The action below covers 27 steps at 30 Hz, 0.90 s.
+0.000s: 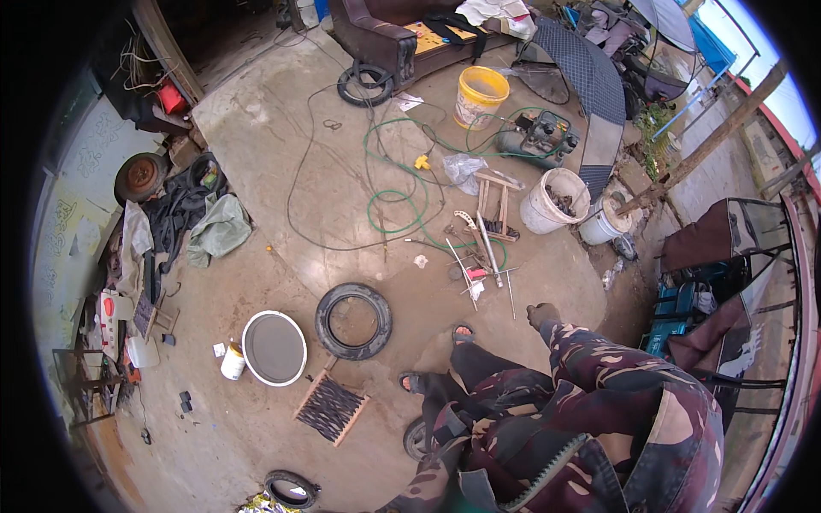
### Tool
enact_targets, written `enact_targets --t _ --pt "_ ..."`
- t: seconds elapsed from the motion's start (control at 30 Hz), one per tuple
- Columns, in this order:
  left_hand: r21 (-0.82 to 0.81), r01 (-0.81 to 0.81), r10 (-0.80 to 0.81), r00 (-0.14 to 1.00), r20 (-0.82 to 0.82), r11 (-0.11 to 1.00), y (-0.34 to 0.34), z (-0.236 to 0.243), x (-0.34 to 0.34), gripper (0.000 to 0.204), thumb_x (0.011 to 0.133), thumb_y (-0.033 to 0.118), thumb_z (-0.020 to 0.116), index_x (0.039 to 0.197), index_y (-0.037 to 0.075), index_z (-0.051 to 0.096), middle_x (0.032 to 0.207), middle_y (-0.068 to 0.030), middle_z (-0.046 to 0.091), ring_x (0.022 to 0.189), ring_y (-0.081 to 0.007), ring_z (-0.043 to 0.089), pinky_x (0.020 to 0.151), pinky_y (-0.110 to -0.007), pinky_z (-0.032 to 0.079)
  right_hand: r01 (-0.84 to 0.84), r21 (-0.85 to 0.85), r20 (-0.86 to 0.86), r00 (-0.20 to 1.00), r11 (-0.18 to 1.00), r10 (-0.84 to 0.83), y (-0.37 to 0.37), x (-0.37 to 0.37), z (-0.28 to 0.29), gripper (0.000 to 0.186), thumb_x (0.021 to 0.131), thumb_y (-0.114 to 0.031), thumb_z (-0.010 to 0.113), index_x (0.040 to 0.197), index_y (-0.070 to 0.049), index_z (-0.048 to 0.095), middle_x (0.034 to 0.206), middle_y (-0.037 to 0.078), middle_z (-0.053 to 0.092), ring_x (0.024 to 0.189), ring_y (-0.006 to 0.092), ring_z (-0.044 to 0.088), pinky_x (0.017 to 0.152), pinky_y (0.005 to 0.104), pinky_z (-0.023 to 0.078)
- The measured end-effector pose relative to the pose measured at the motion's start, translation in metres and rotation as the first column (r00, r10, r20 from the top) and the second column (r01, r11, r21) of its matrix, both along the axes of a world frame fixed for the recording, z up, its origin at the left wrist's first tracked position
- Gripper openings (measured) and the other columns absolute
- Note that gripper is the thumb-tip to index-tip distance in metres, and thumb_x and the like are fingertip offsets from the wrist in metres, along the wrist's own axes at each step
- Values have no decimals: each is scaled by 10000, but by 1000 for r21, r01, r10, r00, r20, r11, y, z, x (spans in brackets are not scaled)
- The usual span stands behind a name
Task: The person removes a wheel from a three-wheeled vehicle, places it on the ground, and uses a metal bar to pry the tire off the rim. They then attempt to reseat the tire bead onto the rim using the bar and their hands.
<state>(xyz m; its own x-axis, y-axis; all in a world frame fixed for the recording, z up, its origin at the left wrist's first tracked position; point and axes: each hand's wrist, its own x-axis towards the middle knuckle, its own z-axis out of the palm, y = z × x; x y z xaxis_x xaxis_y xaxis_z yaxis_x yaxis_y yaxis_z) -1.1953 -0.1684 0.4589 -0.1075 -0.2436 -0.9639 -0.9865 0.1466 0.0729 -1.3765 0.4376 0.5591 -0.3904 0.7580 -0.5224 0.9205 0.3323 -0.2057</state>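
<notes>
Right hand (542, 315) out at the end of a camouflage-patterned sleeve (599, 359), fingers curled loosely in, and nothing visible in its grip; how tightly it is closed I cannot tell at this size. The left hand is not in sight. Just ahead of the knuckles and slightly to the left lies a scatter of long metal rods and hand tools (483, 256) on the bare concrete floor (282, 154), nearest thing to the hand but clear of it. Further left of the hand sits a small black rubber tyre (353, 321) lying flat, and beyond that a round white-rimmed basin (274, 348). Past the tools, a green hose (402, 201) loops across the floor, with a white plastic bucket (554, 201) ahead to the right and a yellow plastic bucket (480, 94) well beyond.
</notes>
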Motion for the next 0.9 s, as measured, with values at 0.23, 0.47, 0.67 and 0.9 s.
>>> enact_targets --t 0.23,0.47,0.67,0.9 --pt "-10 219 -219 975 -21 976 -12 7 -68 302 895 331 667 1022 62 720 1019 -204 755 895 -359 716 819 -489 556 188 72 2 982 980 -188 18 100 -22 407 919 -362 581 835 -16 777 764 156 762 726 323 740 748 452 566" --pt "-69 308 -310 950 -27 949 32 17 -89 295 891 316 654 980 40 712 985 -205 755 864 -354 709 799 -488 550 295 -52 14 955 954 -295 59 106 -31 427 929 -378 590 959 3 781 926 198 760 881 355 734 855 467 558" --pt "-183 410 -421 907 -23 893 74 37 -76 294 888 303 643 944 22 706 956 -206 755 838 -350 703 783 -487 545 368 -169 -94 917 914 -387 158 110 -68 350 934 -293 620 883 25 756 772 137 755 685 258 725 694 406 564" --pt "-322 572 -606 795 -8 754 99 55 -69 297 884 288 631 902 0 698 922 -207 754 807 -346 697 763 -486 538 633 -293 -125 717 716 -685 240 209 -107 297 960 -221 622 860 53 676 668 80 665 536 222 630 518 389 492"
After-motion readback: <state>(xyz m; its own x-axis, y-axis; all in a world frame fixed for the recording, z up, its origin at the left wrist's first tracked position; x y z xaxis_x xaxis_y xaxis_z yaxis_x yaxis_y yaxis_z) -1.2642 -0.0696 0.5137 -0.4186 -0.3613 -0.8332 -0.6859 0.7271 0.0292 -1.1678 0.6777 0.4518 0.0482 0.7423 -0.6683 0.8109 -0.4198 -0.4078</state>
